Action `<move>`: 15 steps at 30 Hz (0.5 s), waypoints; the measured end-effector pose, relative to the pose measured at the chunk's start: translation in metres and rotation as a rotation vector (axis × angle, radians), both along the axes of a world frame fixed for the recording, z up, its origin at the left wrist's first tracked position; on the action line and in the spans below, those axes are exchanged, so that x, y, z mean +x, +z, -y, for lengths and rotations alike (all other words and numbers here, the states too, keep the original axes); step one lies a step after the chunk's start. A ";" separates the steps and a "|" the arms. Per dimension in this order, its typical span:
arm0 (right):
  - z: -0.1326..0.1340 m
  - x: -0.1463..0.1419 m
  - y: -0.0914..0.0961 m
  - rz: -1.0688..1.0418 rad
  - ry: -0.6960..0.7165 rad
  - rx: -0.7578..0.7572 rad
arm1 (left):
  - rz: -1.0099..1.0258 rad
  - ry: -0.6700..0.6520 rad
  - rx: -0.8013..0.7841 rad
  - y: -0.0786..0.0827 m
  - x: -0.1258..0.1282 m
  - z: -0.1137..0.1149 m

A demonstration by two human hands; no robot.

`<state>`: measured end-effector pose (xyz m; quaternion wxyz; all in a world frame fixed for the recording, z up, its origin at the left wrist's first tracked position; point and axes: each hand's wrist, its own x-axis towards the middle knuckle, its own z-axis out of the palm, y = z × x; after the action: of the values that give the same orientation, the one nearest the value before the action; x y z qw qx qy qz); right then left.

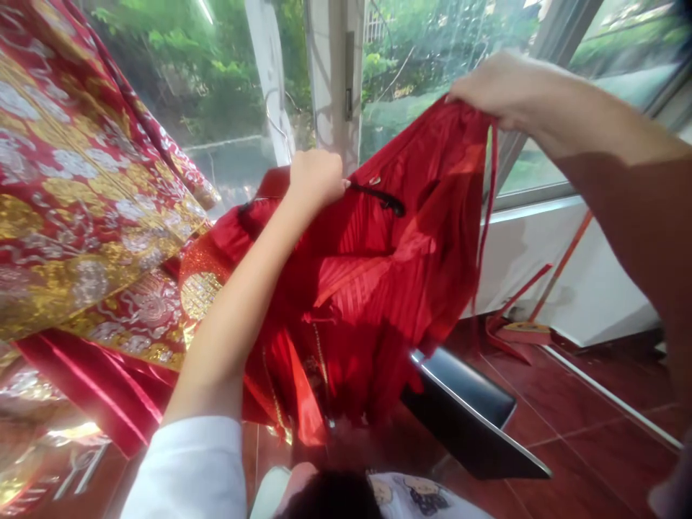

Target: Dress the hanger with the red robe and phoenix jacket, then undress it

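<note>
A red pleated garment point(378, 281) hangs in front of me, held up between both hands. My left hand point(315, 176) is closed around a black hanger point(385, 200) at the garment's top, its metal hook point(275, 122) rising beside the window frame. My right hand point(494, 86) is closed on the upper right edge of the red fabric, where a thin red strap point(489, 194) dangles down. The lower part of the garment drops toward the floor.
A red and gold embroidered cloth point(81, 194) hangs at the left. Behind it all is a window with a white frame point(332, 72). A black flat panel point(470, 418) lies on the red tiled floor point(584, 432). A broom point(522, 328) leans against the white wall.
</note>
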<state>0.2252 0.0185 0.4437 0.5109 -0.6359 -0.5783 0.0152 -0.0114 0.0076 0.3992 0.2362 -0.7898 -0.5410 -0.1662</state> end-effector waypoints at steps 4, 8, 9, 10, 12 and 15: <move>0.065 -0.064 -0.021 0.312 0.073 0.148 | -0.017 0.030 0.070 -0.005 0.005 -0.008; 0.110 -0.118 -0.123 0.824 0.210 -0.105 | -0.034 0.004 0.072 -0.011 0.005 0.000; 0.111 -0.121 -0.146 0.838 0.249 -0.143 | -0.035 -0.064 0.069 -0.013 0.001 0.006; 0.108 -0.120 -0.163 0.837 0.285 -0.162 | -0.016 -0.152 0.066 -0.014 -0.006 0.014; 0.092 -0.102 -0.178 0.665 0.302 -0.031 | 0.078 -0.285 0.102 -0.020 -0.027 0.037; 0.055 -0.056 -0.168 0.284 0.214 0.378 | 0.218 -0.137 0.213 -0.034 -0.078 0.077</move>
<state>0.1689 -0.0364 0.2761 0.5299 -0.4600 -0.7008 -0.1286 -0.0895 -0.0698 0.3649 0.2466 -0.7727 -0.4877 -0.3229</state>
